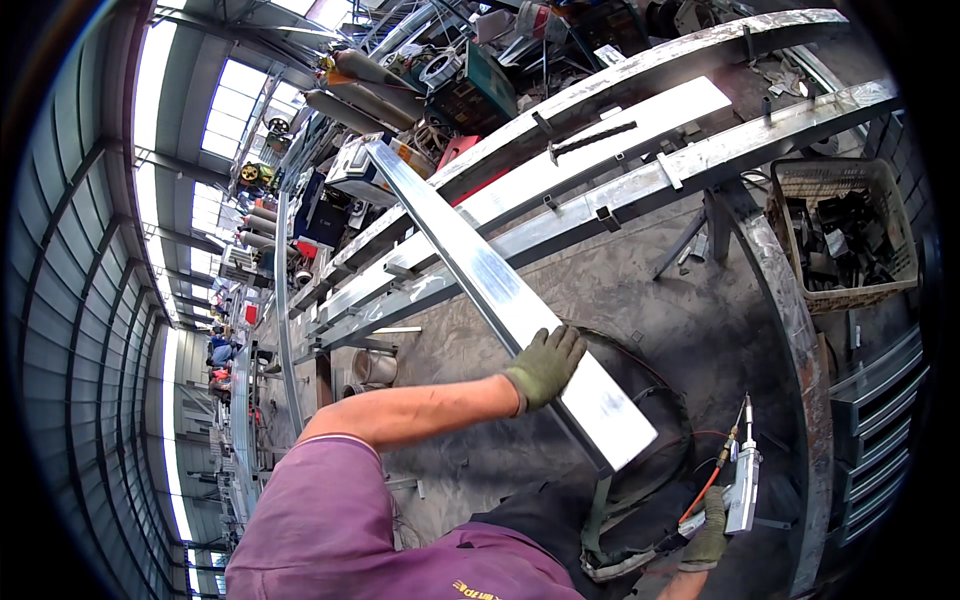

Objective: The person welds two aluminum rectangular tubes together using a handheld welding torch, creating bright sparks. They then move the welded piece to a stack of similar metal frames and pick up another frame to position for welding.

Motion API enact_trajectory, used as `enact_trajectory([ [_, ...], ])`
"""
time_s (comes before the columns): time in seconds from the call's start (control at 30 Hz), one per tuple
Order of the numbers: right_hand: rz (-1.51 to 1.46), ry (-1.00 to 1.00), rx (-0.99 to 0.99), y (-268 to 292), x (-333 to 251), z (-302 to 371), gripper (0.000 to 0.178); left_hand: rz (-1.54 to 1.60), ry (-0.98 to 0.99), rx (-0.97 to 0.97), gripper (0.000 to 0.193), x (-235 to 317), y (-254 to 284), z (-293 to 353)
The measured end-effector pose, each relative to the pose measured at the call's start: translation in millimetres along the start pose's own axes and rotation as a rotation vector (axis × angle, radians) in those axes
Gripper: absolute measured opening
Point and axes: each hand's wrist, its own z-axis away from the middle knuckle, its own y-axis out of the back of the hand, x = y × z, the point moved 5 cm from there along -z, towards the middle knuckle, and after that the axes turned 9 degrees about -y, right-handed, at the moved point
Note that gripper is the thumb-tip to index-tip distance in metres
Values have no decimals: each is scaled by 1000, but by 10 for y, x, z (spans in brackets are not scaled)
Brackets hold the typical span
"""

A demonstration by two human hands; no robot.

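Note:
A long silver metal beam (490, 280) runs slantwise from the far left toward me, crossing over rails on a frame; its near end tilts out over the floor. My left hand (547, 368), in a green glove, lies across the near part of this beam with its fingers curled at the far edge. At the lower right my right hand (708, 535), gloved alike, is closed around a silver welding gun (743, 487) with a thin nozzle pointing up. An orange hose (702, 500) and a dark cable run from the gun; its grip is partly hidden by my fingers.
Long steel rails (640, 185) of the frame stretch across the far side, with a flat white bar (640, 125) between them. A plastic crate (845, 235) of dark metal pieces stands at right, above stacked metal profiles (880, 430). A looped cable (690, 430) lies on the floor. Gas cylinders (345, 110) lie far left.

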Motion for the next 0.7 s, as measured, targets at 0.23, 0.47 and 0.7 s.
enact_trajectory([
  [0.23,-16,23,30,154,-41,-41,20,112,-9,-42,60,769,-225,-418],
  [0.47,12,111,92,471,-253,33,27,176,52,126,60,1361,87,-809],
  [0.7,-76,136,239,1093,-408,-2,26,229,129,157,61,1351,188,-1116],
])
